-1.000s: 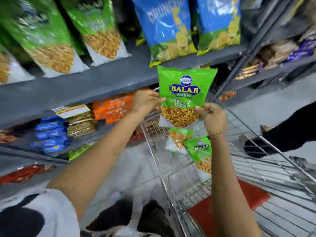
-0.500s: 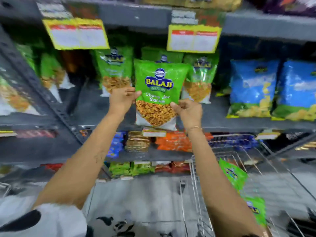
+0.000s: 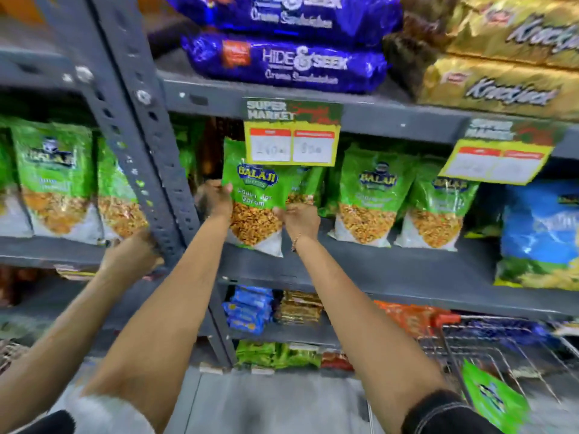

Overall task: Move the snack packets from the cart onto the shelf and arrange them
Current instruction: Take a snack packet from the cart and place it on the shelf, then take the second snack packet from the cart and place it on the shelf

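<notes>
A green Balaji snack packet stands upright at the front of the grey middle shelf, under a yellow price tag. My left hand grips its left edge and my right hand grips its lower right edge. Two matching green packets stand to its right on the same shelf, and another sits partly hidden behind it. The wire cart is at the lower right with one more green packet in it.
A grey perforated upright post divides the shelving; more green packets stand left of it. A third arm reaches in by the post at the left. Blue chip bags sit at the right; purple and gold biscuit packs lie above.
Both hands lifted the packet out of the cart, carried it up and left, and pushed it onto the middle shelf. The view swung from the cart to the shelf.
</notes>
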A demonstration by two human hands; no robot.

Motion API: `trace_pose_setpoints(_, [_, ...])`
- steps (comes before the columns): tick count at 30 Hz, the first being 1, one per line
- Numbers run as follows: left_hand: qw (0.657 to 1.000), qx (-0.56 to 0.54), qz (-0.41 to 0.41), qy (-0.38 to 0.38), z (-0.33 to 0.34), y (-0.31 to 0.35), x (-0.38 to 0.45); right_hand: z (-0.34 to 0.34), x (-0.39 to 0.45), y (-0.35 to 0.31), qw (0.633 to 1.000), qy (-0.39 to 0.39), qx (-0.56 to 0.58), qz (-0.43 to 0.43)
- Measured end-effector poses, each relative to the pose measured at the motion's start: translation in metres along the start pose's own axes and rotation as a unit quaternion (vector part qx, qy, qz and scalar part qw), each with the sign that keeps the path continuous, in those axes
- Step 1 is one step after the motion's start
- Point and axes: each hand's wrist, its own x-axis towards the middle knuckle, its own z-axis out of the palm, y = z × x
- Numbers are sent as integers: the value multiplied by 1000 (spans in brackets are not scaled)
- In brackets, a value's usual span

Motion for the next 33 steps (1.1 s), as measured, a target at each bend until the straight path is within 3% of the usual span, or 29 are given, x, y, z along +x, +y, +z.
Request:
trace_pose_setpoints(3, [996, 75, 8, 45, -3, 5, 3, 8, 13, -5, 1000, -2, 10, 13])
trace_pose_setpoints(10, [994, 76, 18, 74, 5, -3, 4, 11, 25, -2, 998, -40, 49, 7])
trace_pose_setpoints(12, [988, 73, 81, 110, 15, -4, -13, 3, 20, 3, 998, -30, 56, -8])
trace_pose_setpoints(14, [981, 66, 153, 96, 30, -1, -43, -11, 14, 12, 998, -1, 61, -33])
trace_pose_setpoints(20, [953, 37, 254, -163, 101, 12, -149, -96, -8, 74, 995, 69, 71, -29])
trace_pose_setpoints(24, [928, 47, 222, -294, 158, 17, -215, -182, -40, 137, 988, 149, 18, 21])
trace_pose_setpoints(28, [884, 86, 203, -412, 218, 17, -301, -270, -75, 222, 966, 240, 37, 88])
trace_pose_setpoints(33, [835, 145, 169, -504, 293, -7, -409, -357, -124, 336, 940, 265, 58, 204])
